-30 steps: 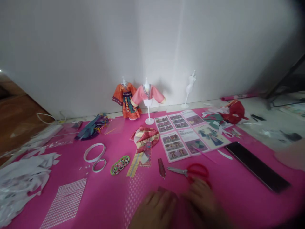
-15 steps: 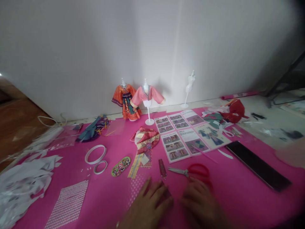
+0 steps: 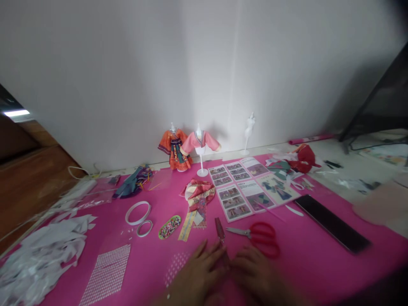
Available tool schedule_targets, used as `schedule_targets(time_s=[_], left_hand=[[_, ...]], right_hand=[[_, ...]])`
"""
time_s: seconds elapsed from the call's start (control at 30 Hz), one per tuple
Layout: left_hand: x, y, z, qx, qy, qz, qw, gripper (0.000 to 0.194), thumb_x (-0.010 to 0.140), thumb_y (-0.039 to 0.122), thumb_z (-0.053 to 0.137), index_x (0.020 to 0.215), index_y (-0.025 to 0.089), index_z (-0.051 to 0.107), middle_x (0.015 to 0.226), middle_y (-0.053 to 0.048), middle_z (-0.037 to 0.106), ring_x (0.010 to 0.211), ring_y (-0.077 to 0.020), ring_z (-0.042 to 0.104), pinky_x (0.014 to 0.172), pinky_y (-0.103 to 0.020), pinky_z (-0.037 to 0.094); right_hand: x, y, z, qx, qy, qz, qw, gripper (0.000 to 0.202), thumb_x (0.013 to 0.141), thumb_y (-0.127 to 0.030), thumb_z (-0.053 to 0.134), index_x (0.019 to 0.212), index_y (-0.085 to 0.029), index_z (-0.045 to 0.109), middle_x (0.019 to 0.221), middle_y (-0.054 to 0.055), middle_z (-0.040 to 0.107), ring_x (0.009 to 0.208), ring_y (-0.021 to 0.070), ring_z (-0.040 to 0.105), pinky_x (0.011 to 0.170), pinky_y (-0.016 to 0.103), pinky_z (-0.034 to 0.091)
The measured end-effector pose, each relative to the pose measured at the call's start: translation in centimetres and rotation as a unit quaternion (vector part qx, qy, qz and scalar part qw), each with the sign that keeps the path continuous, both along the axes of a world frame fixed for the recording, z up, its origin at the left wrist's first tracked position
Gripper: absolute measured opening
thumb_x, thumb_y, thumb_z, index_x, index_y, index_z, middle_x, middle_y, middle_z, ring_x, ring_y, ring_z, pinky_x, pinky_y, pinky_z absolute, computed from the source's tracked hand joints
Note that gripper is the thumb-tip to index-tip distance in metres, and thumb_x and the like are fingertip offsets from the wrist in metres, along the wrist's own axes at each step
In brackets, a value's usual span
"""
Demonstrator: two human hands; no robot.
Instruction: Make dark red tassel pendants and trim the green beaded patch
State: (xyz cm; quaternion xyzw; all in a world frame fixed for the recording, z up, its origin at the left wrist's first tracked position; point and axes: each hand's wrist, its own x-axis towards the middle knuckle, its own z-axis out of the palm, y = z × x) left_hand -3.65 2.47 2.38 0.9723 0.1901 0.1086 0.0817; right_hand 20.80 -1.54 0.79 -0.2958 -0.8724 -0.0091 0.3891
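My left hand rests low on the pink mat, fingers spread, beside a sheet of white dots. Close to its right lies my right hand, blurred, with fingers bent over the mat. A dark red patterned strip lies just beyond the left fingertips; something dark and reddish, too blurred to name, shows between the hands. Red-handled scissors lie beyond my right hand, blades pointing left. Whether the right fingers hold anything is hidden.
Dressed miniature stands and a bare one are at the wall. Around the mat lie printed instructions, a black phone, tape rolls, a bead tray, a gem sheet and white scraps.
The view has tilted and shifted. My right hand has moved left, nearer to my left hand and away from the scissors, whose handles now show more fully.
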Motion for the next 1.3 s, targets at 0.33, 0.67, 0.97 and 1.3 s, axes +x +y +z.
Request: schedule_targets(time_s=[0.33,0.67,0.97,1.3], left_hand=[[0.3,-0.8,1.5,-0.062,-0.008,0.079,0.995,0.039,0.092,0.022,0.06,0.13,0.02,0.059,0.152,-0.014,0.051,0.143,-0.0276,0.044,0.116,-0.057,0.036],[0.7,-0.1,0.5,-0.109,-0.006,0.063,0.992,0.04,0.094,0.031,0.06,0.132,0.02,0.059,0.155,-0.016,0.047,0.145,-0.032,0.039,0.118,-0.061,0.029],[1.4,-0.4,0.9,-0.125,-0.014,0.075,0.989,0.031,0.093,0.023,0.062,0.123,0.022,0.063,0.152,-0.014,0.05,0.144,-0.0314,0.041,0.118,-0.061,0.028],[1.5,-0.4,0.2,-0.115,-0.021,0.082,0.99,0.034,0.091,0.019,0.062,0.125,0.02,0.061,0.152,-0.015,0.049,0.143,-0.0344,0.041,0.117,-0.064,0.029]], right_hand=[[-0.2,-1.8,1.6,-0.106,-0.038,-0.015,0.993,0.029,0.085,-0.005,0.051,0.106,-0.018,0.067,0.103,0.007,0.068,0.096,0.022,0.058,0.086,0.04,0.048],[0.8,-1.3,0.6,-0.094,-0.022,-0.036,0.995,0.022,0.084,-0.007,0.055,0.098,-0.02,0.067,0.097,0.008,0.068,0.092,0.023,0.058,0.085,0.041,0.047],[1.2,-1.4,0.9,-0.066,-0.025,-0.063,0.995,0.011,0.091,-0.012,0.058,0.097,-0.018,0.064,0.095,0.002,0.065,0.092,0.0208,0.06,0.084,0.041,0.049],[1.3,-1.2,0.7,-0.041,-0.008,-0.083,0.996,0.005,0.094,-0.02,0.059,0.097,-0.018,0.063,0.092,0.001,0.062,0.088,0.0193,0.06,0.081,0.039,0.05]])
